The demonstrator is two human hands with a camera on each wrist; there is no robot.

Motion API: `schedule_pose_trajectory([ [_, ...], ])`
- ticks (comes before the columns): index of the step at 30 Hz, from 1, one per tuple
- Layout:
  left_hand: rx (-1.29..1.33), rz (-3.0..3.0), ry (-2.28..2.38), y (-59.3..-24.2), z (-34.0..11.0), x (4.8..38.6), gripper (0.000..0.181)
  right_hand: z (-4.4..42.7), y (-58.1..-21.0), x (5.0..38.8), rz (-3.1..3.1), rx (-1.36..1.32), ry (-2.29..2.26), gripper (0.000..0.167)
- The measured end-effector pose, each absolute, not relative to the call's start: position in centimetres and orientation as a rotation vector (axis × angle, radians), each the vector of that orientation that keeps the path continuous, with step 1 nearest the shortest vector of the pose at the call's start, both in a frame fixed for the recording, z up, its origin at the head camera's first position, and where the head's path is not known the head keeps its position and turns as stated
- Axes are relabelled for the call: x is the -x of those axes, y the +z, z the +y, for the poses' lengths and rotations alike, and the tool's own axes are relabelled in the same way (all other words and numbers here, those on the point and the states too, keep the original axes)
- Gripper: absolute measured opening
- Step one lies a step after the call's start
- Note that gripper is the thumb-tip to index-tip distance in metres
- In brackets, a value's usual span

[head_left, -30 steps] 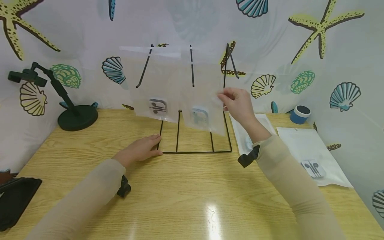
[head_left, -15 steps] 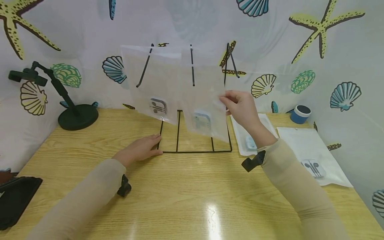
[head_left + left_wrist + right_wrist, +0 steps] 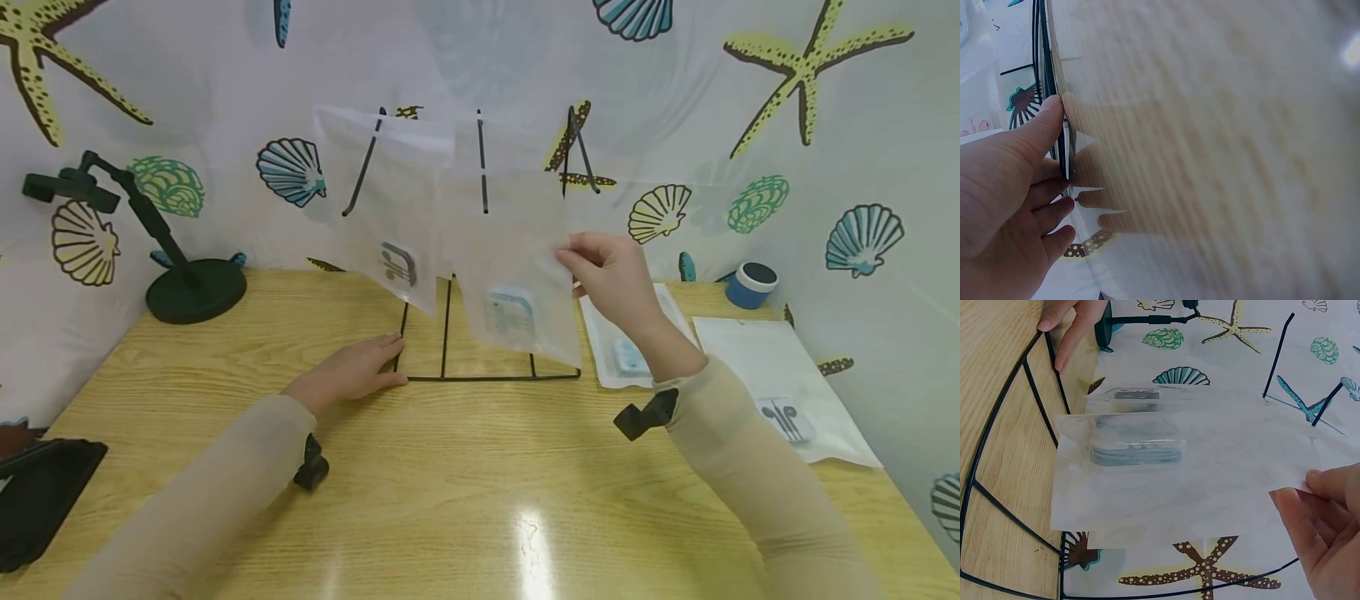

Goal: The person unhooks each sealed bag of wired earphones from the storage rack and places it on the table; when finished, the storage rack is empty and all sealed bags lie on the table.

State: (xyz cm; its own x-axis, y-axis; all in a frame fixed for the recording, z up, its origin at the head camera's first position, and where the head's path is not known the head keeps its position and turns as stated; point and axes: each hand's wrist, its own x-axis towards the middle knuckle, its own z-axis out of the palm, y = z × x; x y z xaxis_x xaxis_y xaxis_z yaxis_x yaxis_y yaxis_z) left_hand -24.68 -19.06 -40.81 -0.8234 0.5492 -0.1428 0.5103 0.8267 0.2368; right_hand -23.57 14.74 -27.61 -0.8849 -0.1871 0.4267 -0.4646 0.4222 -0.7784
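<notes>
A black wire display rack (image 3: 487, 379) stands on the table with prongs reaching forward. On its left prong hangs a translucent white plastic bag (image 3: 386, 183) holding a flat case of earphones (image 3: 397, 264). A second such bag (image 3: 510, 225), with a pale blue boxed item (image 3: 512, 312) near its bottom, hangs from the middle prong. My right hand (image 3: 611, 267) pinches this bag's right edge between thumb and fingers. My left hand (image 3: 348, 375) rests at the front left corner of the rack's base, fingers and thumb extended against the wire, as the left wrist view also shows.
Two more white bags lie at the right: one (image 3: 663, 300) partly behind my right forearm, one (image 3: 757, 350) with cased earphones. A blue jar (image 3: 750, 286) stands behind them. A dark lamp-like stand (image 3: 195, 292) is back left, a black tray-like object (image 3: 48, 500) front left. The rack's right prong (image 3: 583, 158) is bare.
My right hand has moved slightly right and down, drawing the lower part of the middle bag toward me. The left bag has swung to a more angled position. My left hand has stayed put.
</notes>
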Motion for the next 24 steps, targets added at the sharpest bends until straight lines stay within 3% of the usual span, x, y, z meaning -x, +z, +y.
schedule_pose_trajectory([
  [24, -0.851, 2.799, 0.262, -41.0, -19.1, 24.9, 0.068, 15.7, -27.7, 21.0, -2.392, -0.678, 1.404, 0.014],
])
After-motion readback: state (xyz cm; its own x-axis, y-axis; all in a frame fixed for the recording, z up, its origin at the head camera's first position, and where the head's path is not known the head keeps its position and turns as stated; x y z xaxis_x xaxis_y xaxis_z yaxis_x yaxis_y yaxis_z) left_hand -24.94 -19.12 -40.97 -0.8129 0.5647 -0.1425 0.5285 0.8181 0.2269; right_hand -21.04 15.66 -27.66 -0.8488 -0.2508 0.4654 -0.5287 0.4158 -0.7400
